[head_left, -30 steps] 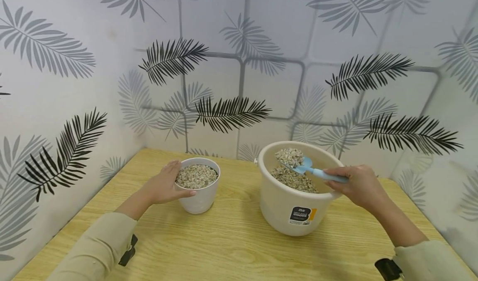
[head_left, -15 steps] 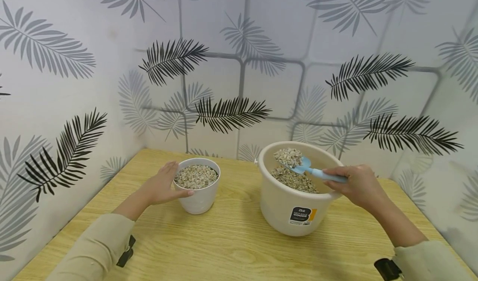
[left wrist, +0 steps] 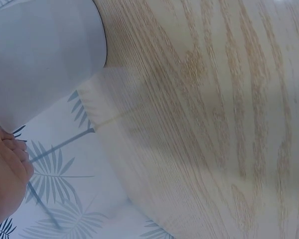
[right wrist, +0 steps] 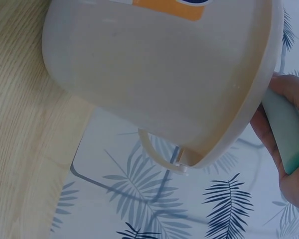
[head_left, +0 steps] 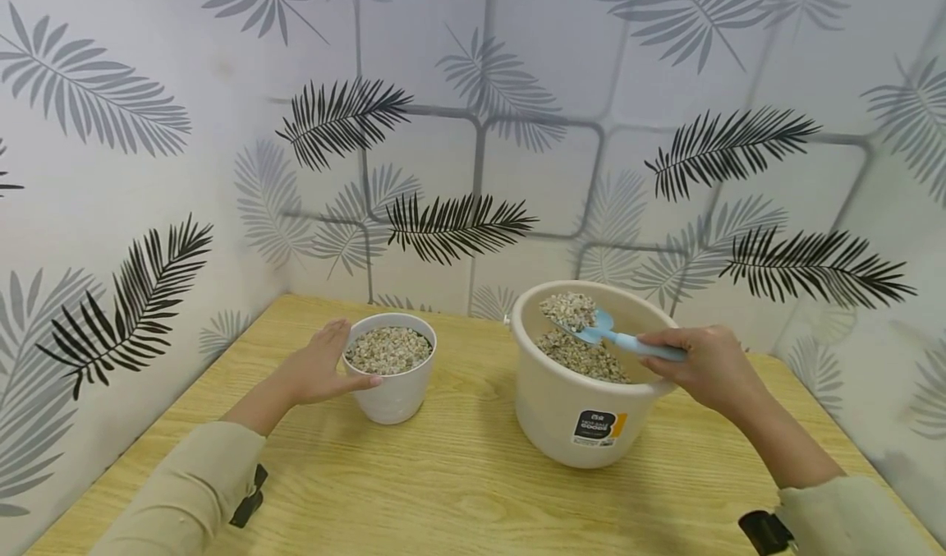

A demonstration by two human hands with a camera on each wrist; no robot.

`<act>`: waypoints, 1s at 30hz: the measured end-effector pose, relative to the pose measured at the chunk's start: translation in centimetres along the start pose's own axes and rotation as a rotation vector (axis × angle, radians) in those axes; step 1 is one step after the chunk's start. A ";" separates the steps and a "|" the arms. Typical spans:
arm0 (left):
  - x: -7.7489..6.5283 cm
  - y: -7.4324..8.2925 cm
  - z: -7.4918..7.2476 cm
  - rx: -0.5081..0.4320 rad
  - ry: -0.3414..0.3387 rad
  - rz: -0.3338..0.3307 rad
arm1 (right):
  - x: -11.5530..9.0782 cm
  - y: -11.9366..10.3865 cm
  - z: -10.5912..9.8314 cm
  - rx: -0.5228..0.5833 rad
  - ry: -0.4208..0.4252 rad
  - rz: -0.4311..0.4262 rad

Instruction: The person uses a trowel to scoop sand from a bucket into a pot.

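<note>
My right hand (head_left: 713, 369) grips the handle of a light blue hand trowel (head_left: 628, 343). A heap of coarse tan grit (head_left: 571, 310) lies on its blade, above the inside of a cream bucket (head_left: 547, 412). More grit covers what shows of the bucket's bottom. My left hand (head_left: 318, 369) rests at the left side of a white pot (head_left: 395, 397), thumb stretched along its near side and fingers straight. That pot holds grit almost up to its rim. In the right wrist view the handle end (right wrist: 287, 134) lies in my palm, while the bucket wall hides the blade.
Both containers stand apart on a wood-grain table (head_left: 458, 490). Leaf-patterned walls (head_left: 473, 170) rise close behind it and at both sides. The bucket's curved handle (right wrist: 154, 152) hangs at its side in the right wrist view.
My left hand has shifted very slightly left along the pot. The loaded trowel has edged slightly left above the bucket. Bucket and pot have stayed in place.
</note>
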State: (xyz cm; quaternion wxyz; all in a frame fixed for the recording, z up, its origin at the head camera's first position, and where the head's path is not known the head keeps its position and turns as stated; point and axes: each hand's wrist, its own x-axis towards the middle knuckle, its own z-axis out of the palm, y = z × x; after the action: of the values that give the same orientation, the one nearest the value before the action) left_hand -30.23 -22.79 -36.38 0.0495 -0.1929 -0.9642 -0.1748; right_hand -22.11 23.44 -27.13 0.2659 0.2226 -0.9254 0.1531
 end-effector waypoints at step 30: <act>-0.3 0.2 -0.1 -0.009 0.016 0.015 | 0.0 -1.0 0.2 0.001 0.043 -0.048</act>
State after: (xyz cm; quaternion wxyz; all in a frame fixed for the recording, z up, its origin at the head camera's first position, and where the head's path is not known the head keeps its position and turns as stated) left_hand -29.85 -22.72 -36.31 0.0577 -0.1991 -0.9615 -0.1802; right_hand -21.70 22.48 -27.09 0.2892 0.2413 -0.9138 0.1517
